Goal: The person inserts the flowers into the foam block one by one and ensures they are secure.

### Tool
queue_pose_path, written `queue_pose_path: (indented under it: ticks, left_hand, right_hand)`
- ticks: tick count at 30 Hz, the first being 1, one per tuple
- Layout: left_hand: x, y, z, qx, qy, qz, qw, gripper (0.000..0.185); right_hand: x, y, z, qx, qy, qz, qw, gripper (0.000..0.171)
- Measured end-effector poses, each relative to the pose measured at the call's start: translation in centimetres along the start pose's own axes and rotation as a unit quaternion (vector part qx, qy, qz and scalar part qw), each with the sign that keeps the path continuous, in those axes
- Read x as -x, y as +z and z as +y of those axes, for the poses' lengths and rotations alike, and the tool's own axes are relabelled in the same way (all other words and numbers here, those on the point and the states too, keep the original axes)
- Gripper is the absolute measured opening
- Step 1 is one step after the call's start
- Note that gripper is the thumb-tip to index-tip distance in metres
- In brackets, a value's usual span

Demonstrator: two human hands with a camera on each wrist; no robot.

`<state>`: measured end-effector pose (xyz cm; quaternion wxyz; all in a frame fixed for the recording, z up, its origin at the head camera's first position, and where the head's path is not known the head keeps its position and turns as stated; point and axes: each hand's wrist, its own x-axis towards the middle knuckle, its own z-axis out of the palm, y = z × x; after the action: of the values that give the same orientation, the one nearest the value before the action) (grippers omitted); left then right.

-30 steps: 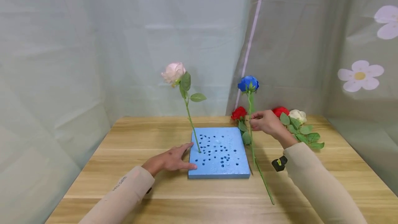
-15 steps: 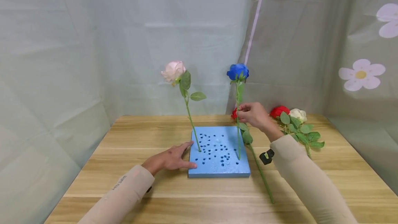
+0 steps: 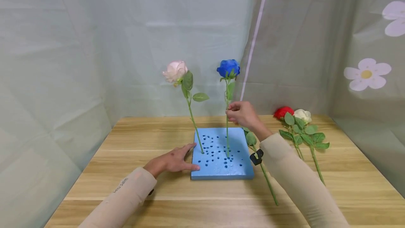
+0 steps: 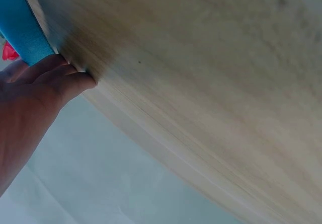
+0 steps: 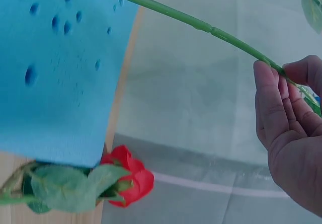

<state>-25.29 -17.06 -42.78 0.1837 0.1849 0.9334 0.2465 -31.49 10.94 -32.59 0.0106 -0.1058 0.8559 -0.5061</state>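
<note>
My right hand (image 3: 243, 114) pinches the green stem of a blue rose (image 3: 228, 68) between thumb and fingertips, holding it nearly upright over the blue foam board (image 3: 215, 177). In the head view the stem's lower end overlaps the holes right of the board's middle. The right wrist view shows the pinch on the stem (image 5: 201, 25) up close. My left hand (image 3: 175, 159) rests with spread fingers at the board's left edge, its thumb on the near left corner. A pink rose (image 3: 175, 72) stands in a hole near that hand, leaning left.
A red rose (image 5: 132, 176) lies along the board's right edge, its stem reaching toward the front. Farther right on the wooden table (image 3: 171, 200) lie another red rose (image 3: 283, 112) and a white rose (image 3: 302, 115). Curtains hang behind and at the sides.
My right hand has carried the blue rose leftward, from beside the board to over its holes. My left hand and the pink rose have stayed in place.
</note>
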Motion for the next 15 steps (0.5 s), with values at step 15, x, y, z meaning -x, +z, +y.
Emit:
queue_pose_path:
  ticks: [15]
  left_hand:
    - [-0.3, -0.1, 0.0, 0.0, 0.003, -0.004, 1.0, 0.098]
  right_hand:
    - [-1.0, 3.2, -0.9, -0.038, -0.031, -0.005, 0.999, 0.017]
